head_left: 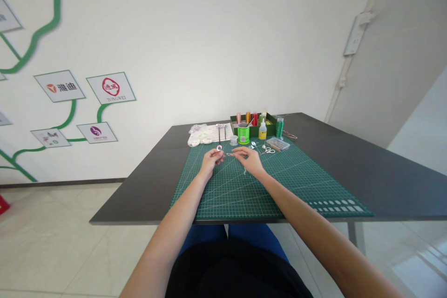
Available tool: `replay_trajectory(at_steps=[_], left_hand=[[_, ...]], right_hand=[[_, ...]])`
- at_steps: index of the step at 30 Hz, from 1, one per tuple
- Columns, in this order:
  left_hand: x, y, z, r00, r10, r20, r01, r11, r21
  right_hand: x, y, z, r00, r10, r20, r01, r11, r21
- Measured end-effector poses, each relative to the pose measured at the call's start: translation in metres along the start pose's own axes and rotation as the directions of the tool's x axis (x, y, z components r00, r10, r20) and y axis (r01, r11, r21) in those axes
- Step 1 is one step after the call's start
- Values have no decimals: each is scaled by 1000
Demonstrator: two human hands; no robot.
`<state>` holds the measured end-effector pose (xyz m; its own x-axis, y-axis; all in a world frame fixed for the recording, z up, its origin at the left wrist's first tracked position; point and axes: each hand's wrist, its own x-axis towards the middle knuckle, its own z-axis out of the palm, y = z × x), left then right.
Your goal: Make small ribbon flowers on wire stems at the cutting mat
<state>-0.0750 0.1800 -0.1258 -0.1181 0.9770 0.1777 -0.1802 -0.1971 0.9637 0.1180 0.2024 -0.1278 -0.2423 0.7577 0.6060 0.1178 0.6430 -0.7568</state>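
Note:
Over the green cutting mat (240,195), my left hand (209,162) pinches a small round white-and-purple piece (219,148). A thin dark stick (220,136) seems to rise from that piece; whether they are joined I cannot tell. Just to the right, my right hand (249,159) has its thumb and fingers pressed together, with a tiny pale tip (229,154) showing at the fingertips, too small to name. A short whitish strand (245,172) shows below this hand. The two hands are a small gap apart.
Behind the hands stand a bright green tin (243,134), a yellow-labelled glue bottle (262,130), and a dark green box (270,128) with thread spools. White-handled scissors (268,150), a clear case (280,144) and a small clear tub (233,140) lie nearer. White cloth (206,134) is at the left.

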Motion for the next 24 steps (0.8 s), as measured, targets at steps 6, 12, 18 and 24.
replay_trajectory(at_steps=[6,12,18,24], left_hand=[[-2,-3,2,987,-83,138,92,994,-61],[-2,-4,2,993,-77,90,91,984,-154],[0,-4,2,999,-32,28,37,981,-193],[1,-5,1,1000,-12,23,16,986,-165]], right_hand=[[-3,-6,0,977,-213,16,208,931,-301],[-7,-15,6,847,-361,391,527,668,-525],[-10,-23,12,800,-380,465,595,605,-529],[-10,-23,7,896,-326,302,441,737,-513]])
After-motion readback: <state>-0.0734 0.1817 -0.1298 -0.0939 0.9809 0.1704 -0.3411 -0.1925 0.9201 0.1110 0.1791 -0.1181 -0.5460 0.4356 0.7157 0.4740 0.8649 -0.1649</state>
